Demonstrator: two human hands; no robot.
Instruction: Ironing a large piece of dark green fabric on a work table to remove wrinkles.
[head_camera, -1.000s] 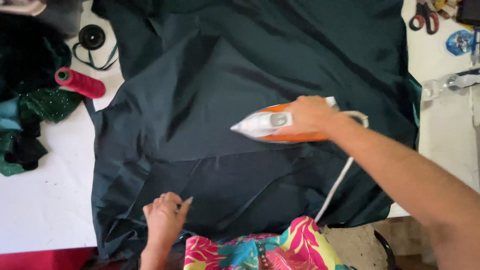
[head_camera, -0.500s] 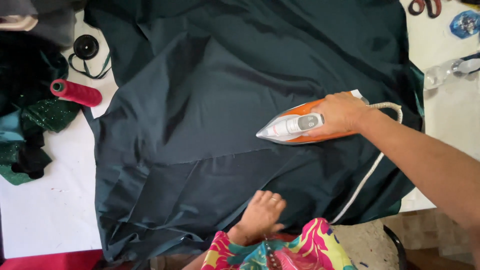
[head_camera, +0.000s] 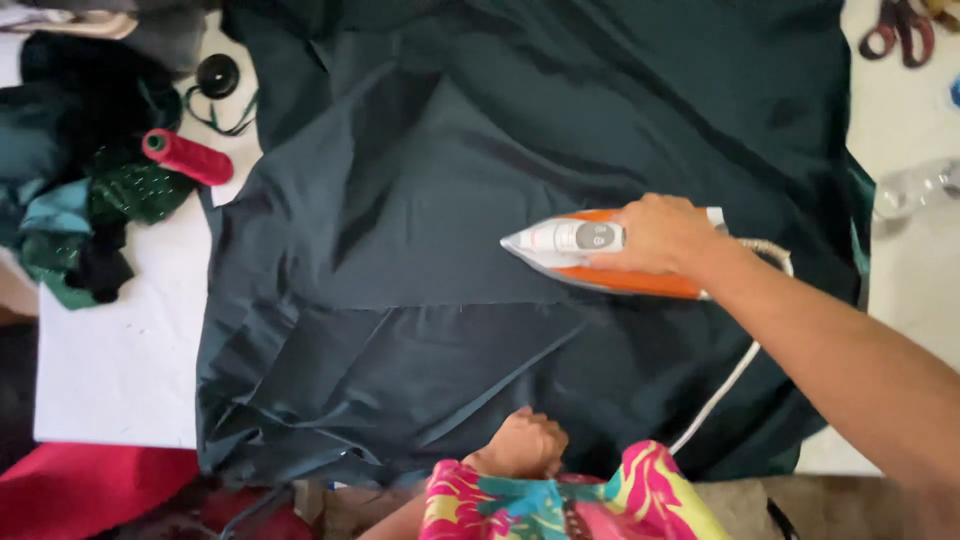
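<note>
- Your right hand (head_camera: 655, 235) is wrapped around the handle of the iron (head_camera: 590, 255), fingers closed over it, with your forearm running off toward the lower right corner.
- The iron is white on top and orange along its lower body. It lies flat on the dark green cloth (head_camera: 450, 200), a little right of the middle, with its pointed nose facing left.
- A small round grey dial sits on the white top of the iron, just ahead of your fingers.
- The white cord (head_camera: 735, 370) leaves the back of the iron, loops past your wrist and runs down across the cloth toward the near edge.
- Your left hand (head_camera: 520, 445) rests on the near edge of the cloth, fingers curled in loosely; you cannot tell whether it pinches the fabric or only presses on it.
- Just below that hand is your bright flowered garment (head_camera: 580, 495) in pink, yellow and teal.
- The cloth covers most of the white table (head_camera: 120, 360) and has a long crease running from the centre down to the left.
- To the left, on the bare table, lies a red thread spool (head_camera: 188, 158) on its side, with a black round spool (head_camera: 217, 75) and a loose dark thread behind it.
- A heap of green and black scraps (head_camera: 80, 200) sits at the far left edge.
- At the top right lie scissors (head_camera: 898, 30) with red handles, and below them a clear plastic bottle (head_camera: 915, 188) rests just beside the cloth.
</note>
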